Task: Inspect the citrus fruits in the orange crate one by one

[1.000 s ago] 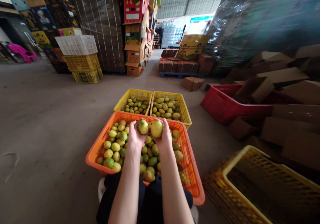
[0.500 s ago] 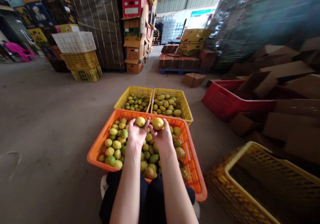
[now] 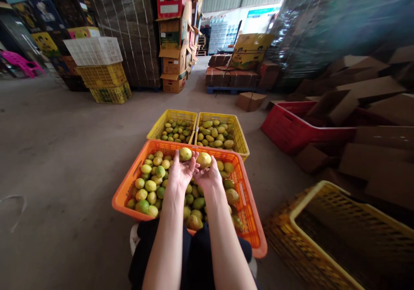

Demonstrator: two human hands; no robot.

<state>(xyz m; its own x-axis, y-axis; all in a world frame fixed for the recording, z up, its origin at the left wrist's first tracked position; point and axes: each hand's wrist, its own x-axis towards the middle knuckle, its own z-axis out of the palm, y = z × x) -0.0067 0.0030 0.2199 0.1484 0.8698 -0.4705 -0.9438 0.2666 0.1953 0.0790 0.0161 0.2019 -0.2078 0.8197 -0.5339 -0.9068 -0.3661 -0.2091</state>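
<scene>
Right now I have both hands palm up above the far part of an orange crate (image 3: 127, 186): the left hand (image 3: 181, 171) curls round a smaller lemon (image 3: 185, 154), the right hand (image 3: 209, 176) round a larger lemon (image 3: 204, 160). They sit side by side, fingers crowding in the middle; whether those touch I can't tell.

A dropped fruit is what I'd worry about most. Each lemon rides high on the fingers, so a tilted wrist or a bump between the two hands could roll one off. I'd expect it to land among the loose lemons (image 3: 150, 185) below, where I would struggle to pick it out, or to bounce past the far rim.

As for containers, the orange crate carries a broad layer of yellow and green lemons, some hidden by the forearms. Just beyond, the left yellow crate (image 3: 157, 126) and right yellow crate (image 3: 241, 139) stand side by side, lemons below the rim in both. Off to the right, cardboard (image 3: 365, 87) leans over a red crate (image 3: 281, 130). On the left, a white crate (image 3: 93, 52) tops a pair of yellow ones.
</scene>
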